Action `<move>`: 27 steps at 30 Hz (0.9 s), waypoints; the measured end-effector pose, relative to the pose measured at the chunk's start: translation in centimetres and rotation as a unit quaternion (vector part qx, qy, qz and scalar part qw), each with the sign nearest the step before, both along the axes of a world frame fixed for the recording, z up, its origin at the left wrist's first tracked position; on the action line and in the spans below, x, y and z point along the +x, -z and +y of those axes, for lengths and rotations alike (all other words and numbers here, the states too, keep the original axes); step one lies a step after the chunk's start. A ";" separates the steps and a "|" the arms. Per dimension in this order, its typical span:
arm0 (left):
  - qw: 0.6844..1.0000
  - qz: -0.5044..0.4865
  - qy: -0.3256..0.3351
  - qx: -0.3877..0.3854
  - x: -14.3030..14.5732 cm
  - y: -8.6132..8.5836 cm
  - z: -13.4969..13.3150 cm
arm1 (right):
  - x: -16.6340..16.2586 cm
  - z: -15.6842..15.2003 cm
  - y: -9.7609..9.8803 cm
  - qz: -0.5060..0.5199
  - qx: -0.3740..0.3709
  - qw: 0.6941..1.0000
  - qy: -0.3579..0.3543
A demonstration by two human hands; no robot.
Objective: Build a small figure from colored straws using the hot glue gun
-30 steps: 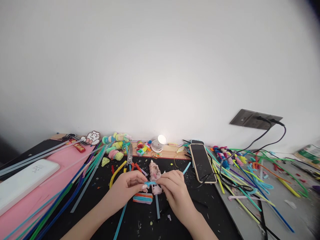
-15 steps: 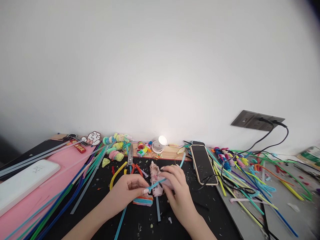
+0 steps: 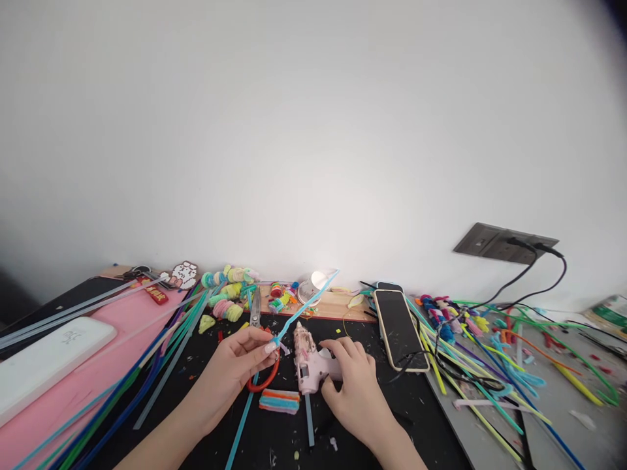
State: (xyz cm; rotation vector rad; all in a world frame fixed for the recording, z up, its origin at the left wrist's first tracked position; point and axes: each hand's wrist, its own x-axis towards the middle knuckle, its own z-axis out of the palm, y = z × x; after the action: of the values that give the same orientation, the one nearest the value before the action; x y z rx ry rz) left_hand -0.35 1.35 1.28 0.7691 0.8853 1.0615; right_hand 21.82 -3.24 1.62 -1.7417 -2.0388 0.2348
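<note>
My left hand [image 3: 235, 365] pinches one end of a light blue pipe cleaner [image 3: 306, 305] between thumb and fingers. The stem slants up to the right, with a bend partway along. A pink hot glue gun [image 3: 304, 365] lies on the black mat, nozzle toward the wall, a glue stick [image 3: 309, 421] poking out of its back. My right hand [image 3: 353, 382] curls around the gun's handle, which is partly hidden by the fingers. Between the hands lies a small striped block of pipe cleaners [image 3: 279, 401]. Scissors [image 3: 264, 378] with red handles lie beside my left hand, partly covered by it.
A phone [image 3: 400, 329] lies right of the glue gun. Loose pipe cleaners [image 3: 490, 385] and black cables [image 3: 504, 281] spread over the right side. At left are a white power bank [image 3: 59, 365] and more stems [image 3: 151, 372]. A paper cup [image 3: 309, 287] stands near the wall.
My right hand has let go of the blue pipe cleaner and moved down onto the glue gun's handle. My left hand has shifted left, and the stem now points up and away.
</note>
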 end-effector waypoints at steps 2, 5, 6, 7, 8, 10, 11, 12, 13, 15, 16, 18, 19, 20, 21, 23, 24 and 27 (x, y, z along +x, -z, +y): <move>1.000 -0.009 -0.004 -0.004 0.0 0.0 0.0 | 0.0 0.0 -0.1 -0.012 -0.012 1.000 -0.003; 1.000 -0.025 -0.007 -0.009 0.0 0.0 0.0 | -0.1 0.0 -0.1 -0.017 -0.018 1.000 -0.011; 0.999 -0.029 -0.009 -0.012 0.1 -0.1 0.0 | -0.1 0.1 0.0 -0.014 -0.018 1.000 -0.011; 0.999 -0.033 -0.010 -0.015 0.1 -0.1 0.0 | -0.1 0.1 0.0 -0.007 -0.018 1.000 -0.009; 0.999 -0.035 -0.011 -0.017 0.1 -0.1 0.0 | 0.0 0.2 0.0 0.007 -0.015 1.000 -0.006; 0.999 -0.037 -0.013 -0.021 0.1 -0.1 -0.1 | 0.0 0.3 -0.1 0.055 -0.006 0.998 -0.002; 0.999 -0.037 -0.013 -0.022 0.0 -0.1 -0.1 | 0.0 0.4 -0.2 0.088 0.000 0.996 -0.006; 0.999 -0.038 -0.012 -0.023 0.0 -0.1 -0.1 | 0.0 0.4 -0.3 0.123 0.004 0.992 -0.012; 0.999 -0.038 -0.012 -0.023 0.0 0.0 -0.1 | 0.1 0.4 -0.3 0.158 0.007 0.987 -0.023; 0.999 -0.038 -0.012 -0.023 0.0 0.1 0.0 | 0.1 0.4 -0.4 0.211 0.017 0.976 -0.051; 0.999 -0.037 -0.013 -0.024 0.0 0.1 0.0 | 0.2 0.3 -0.3 0.224 0.031 0.972 -0.067; 0.999 -0.033 -0.019 -0.026 0.0 0.0 0.0 | 0.2 0.1 -0.1 0.229 0.062 0.968 -0.083; 0.999 -0.031 -0.020 -0.028 0.0 0.0 -0.1 | 0.3 0.0 0.0 0.225 0.074 0.968 -0.085; 0.999 -0.029 -0.019 -0.031 0.1 -0.1 -0.1 | 0.3 -0.1 0.2 0.221 0.081 0.968 -0.083; 0.999 -0.028 -0.017 -0.032 0.1 -0.1 -0.1 | 0.3 -0.1 0.3 0.220 0.083 0.969 -0.079; 0.999 -0.026 -0.011 -0.032 0.2 -0.2 -0.1 | 0.3 -0.1 0.4 0.223 0.082 0.969 -0.074; 0.999 -0.025 -0.009 -0.032 0.2 -0.3 -0.2 | 0.2 -0.1 0.4 0.226 0.081 0.968 -0.072; 0.999 -0.019 -0.009 -0.030 0.3 -0.3 -0.2 | 0.1 0.0 0.3 0.233 0.074 0.967 -0.073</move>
State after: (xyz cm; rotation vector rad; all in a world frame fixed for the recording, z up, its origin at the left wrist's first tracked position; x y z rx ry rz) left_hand -0.07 1.19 1.57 0.6901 0.8900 1.0568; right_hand 21.95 -3.26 1.35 -1.2972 -1.7843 0.4760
